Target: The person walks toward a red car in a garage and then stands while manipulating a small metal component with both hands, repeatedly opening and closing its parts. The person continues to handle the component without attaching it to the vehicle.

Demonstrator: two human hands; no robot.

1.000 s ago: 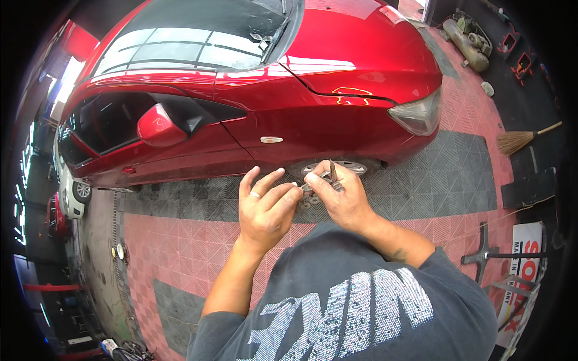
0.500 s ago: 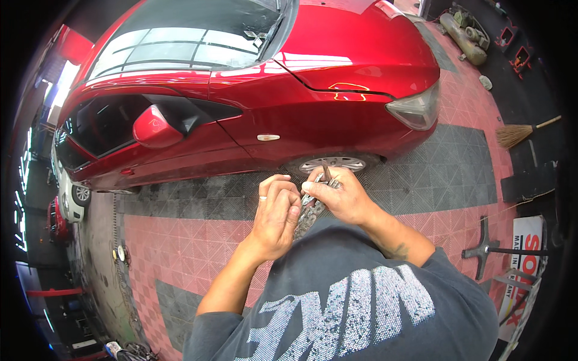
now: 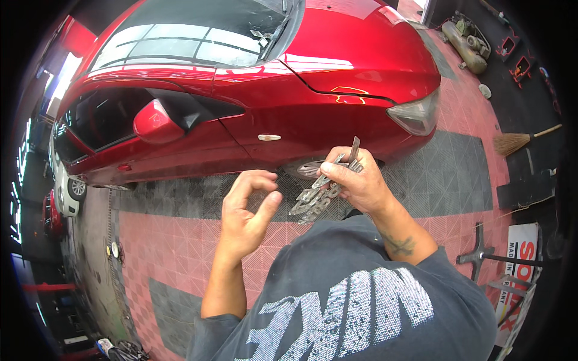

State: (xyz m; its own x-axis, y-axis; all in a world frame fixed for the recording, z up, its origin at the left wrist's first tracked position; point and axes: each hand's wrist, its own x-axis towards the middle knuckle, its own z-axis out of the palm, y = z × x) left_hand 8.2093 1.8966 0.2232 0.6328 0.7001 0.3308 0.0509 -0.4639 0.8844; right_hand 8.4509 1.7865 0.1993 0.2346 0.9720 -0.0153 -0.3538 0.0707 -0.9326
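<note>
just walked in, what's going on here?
A person stands beside a red car on a red and grey tiled floor. The right hand grips a bunch of flat metal tools, fanned out, one blade sticking up past the fingers. The left hand is beside it, fingers curled, holding nothing. A broom lies off to the right.

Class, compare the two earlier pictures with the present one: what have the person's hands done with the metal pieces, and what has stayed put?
The left hand has let go and drawn away to the left, its fingers now curled and empty. The right hand alone keeps the bunch of metal tools, lifted slightly. Before, both hands met over it. The red car, the broom and the tiled floor are unchanged.
</note>
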